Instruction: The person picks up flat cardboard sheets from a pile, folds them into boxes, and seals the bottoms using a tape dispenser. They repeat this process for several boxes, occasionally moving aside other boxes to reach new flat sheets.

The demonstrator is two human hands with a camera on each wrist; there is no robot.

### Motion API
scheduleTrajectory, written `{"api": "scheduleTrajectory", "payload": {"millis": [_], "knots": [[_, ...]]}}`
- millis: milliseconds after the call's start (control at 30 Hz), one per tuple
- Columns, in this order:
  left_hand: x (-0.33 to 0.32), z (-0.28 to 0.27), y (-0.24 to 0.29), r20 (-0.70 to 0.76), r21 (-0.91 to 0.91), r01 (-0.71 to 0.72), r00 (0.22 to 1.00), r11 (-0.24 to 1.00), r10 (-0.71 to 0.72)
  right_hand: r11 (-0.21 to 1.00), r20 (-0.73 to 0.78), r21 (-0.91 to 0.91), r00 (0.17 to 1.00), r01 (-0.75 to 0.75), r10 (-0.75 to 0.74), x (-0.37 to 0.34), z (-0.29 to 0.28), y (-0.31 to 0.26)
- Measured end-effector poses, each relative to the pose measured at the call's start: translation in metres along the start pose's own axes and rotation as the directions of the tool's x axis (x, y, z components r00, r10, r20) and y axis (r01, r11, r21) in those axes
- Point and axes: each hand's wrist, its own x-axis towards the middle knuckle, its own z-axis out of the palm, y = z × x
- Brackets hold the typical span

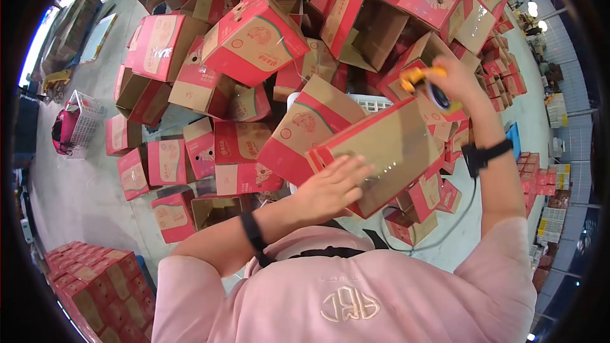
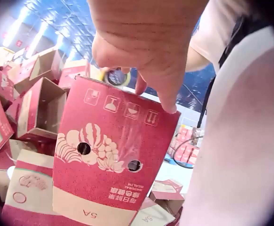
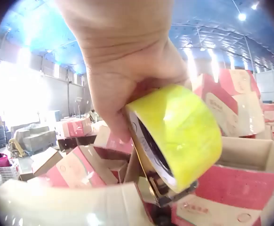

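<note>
My left hand (image 1: 333, 181) lies with extended fingers on the brown face of a red-and-brown carton (image 1: 394, 152). In the left wrist view, the thumb sits at the upper edge of the carton's red end (image 2: 113, 183), which carries printed fruit and two round holes. My right hand (image 1: 457, 79) grips a tape dispenser (image 1: 416, 78) with orange parts, raised beyond the carton's far end. A wide yellow tape roll (image 3: 186, 132) fills much of the right wrist view, partly hiding the dispenser's frame. Shiny glints show on the carton's brown face.
Open cartons (image 1: 365, 28) lie heaped across the far side. Another carton (image 1: 311, 121) leans beside the handled one, over a white plastic crate (image 1: 372, 103). Stacked cartons (image 1: 101, 286) stand at lower left. A cable (image 1: 467, 213) loops from the right wrist. A white basket (image 1: 86, 124) stands left.
</note>
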Motion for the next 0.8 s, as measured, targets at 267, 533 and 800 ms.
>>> {"api": "scheduleTrajectory", "payload": {"millis": [267, 533, 800], "knots": [[0.007, 0.032, -0.016, -0.074, -0.015, -0.043, 0.996, 0.999, 0.042, 0.997, 0.659, -0.026, 0.751, 0.077, -0.041, 0.109, 0.104, -0.162], [0.016, 0.028, -0.01, -0.062, -0.017, -0.05, 0.997, 0.999, 0.049, 0.986, 0.65, 0.059, 0.744, 0.154, -0.155, 0.027, -0.033, -0.135], [0.026, 0.029, -0.003, -0.028, -0.006, 0.002, 1.0, 1.0, -0.002, 0.954, 0.429, 0.167, 0.89, -0.248, 0.156, -0.261, 0.038, -0.038]]}}
